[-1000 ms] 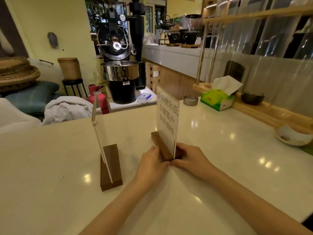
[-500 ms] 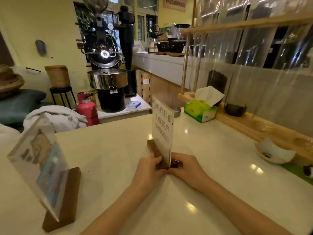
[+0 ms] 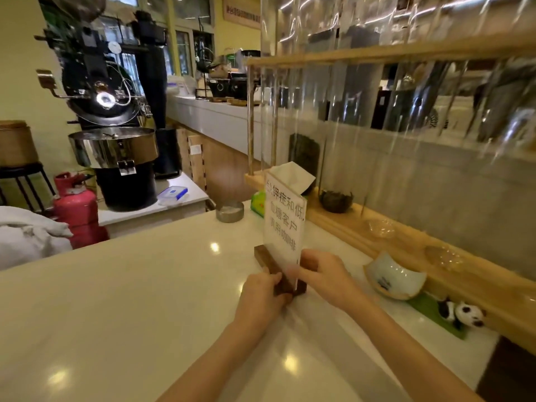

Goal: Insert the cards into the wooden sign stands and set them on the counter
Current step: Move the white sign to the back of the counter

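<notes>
counter, ashtray – dish (near stand)

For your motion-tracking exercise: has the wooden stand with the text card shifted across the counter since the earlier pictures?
Yes. The wooden stand has moved right, closer to the white dish and the wooden ledge.

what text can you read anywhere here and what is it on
"钾症和低" / "血糖客户" / "慎用咖啡", on the card standing in the wooden sign stand; the first character is cut off and the lower lines are soft.
Banner high on the back wall: lettering too blurred to read.
Green tissue box: print not legible.
</notes>
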{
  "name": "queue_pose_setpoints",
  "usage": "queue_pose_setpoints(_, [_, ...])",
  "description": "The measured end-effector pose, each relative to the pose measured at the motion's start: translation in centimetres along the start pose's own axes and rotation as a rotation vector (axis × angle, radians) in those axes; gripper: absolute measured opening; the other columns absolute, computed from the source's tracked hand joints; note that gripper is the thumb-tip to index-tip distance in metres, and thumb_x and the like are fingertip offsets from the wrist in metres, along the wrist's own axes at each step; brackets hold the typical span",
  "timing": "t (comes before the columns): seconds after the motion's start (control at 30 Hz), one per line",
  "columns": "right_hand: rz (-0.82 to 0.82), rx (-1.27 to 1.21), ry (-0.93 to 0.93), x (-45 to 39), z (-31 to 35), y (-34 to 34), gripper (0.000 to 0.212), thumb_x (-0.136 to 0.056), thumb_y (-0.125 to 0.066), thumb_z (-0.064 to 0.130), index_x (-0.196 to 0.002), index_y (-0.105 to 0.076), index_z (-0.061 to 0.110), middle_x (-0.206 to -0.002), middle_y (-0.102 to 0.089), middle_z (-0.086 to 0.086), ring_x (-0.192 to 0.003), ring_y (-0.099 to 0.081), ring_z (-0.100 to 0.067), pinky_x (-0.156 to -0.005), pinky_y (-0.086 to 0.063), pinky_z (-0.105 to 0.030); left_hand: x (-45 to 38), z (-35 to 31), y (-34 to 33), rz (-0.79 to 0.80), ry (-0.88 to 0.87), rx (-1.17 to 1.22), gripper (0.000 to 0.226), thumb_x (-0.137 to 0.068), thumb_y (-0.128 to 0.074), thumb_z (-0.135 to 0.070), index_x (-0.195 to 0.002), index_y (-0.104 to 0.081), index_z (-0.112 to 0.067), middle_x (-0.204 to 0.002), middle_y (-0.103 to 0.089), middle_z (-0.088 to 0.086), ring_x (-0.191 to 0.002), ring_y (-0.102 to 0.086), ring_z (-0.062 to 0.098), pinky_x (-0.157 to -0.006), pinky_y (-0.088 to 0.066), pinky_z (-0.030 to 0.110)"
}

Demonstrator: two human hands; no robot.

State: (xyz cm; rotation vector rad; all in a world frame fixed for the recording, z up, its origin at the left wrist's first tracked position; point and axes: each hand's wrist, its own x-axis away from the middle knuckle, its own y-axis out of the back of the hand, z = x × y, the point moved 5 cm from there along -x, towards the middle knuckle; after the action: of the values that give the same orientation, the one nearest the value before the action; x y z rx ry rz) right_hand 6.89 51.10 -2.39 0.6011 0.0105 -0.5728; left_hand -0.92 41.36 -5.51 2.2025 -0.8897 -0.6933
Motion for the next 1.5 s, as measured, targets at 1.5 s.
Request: queue_pose_setpoints(1.5, [-0.718, -0.173, 0.152, -2.1, -1.5, 8.4, 0.011, -0.080, -0.065, 0.008, -0.090, -0.065, 0.013, -0.087, -0.068, -0.004, -0.082, -0.064, -0.008, -0.072, -0.051, -0.010, -5.8, -4.9, -2.7, 0.055, 0.092, 0.370, 0.065, -0.080, -0.066, -0.030, -0.136, -0.037, -0.017, -0.135, -0.052, 0.011, -0.120, -0.052, 0.022, -0.098, -0.043, 0.031])
